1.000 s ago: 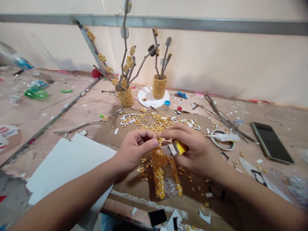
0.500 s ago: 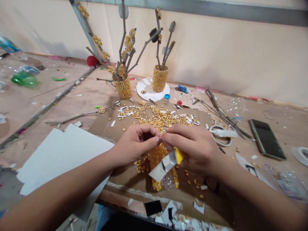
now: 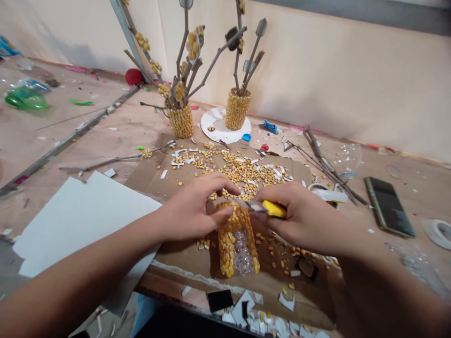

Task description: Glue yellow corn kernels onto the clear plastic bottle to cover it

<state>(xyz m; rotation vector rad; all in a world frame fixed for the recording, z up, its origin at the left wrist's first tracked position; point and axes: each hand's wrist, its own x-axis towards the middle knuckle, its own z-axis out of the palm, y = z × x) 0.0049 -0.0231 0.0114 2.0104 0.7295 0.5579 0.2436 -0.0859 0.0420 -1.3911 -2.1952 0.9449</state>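
Observation:
My right hand [image 3: 296,211] is closed around the yellow handle of a utility knife [image 3: 275,209], its metal blade pointing left. The blade lies over the upper end of a clear plastic container [image 3: 243,253] partly covered in corn kernels, on the cardboard. My left hand [image 3: 197,202] is beside that upper end, its thumb and fingers curved but apart, with nothing visible between them. The thumb tip overlaps the container's edge; I cannot tell if it presses on it. Loose corn kernels [image 3: 243,169] are scattered on the cardboard [image 3: 183,251] behind my hands.
Two kernel-covered pots with twigs stand at the back, one [image 3: 181,121] to the left, another [image 3: 238,110] on a white plate [image 3: 211,124]. White sheets [image 3: 81,220] lie left. To the right are a phone [image 3: 389,206], tape roll [image 3: 439,232] and glue tube [image 3: 329,195]. Paper scraps litter the front edge.
My fingertips have moved apart from each other. The right hand has turned the knife from pointing down-left to nearly level, its blade now between my hands. The view has shifted slightly.

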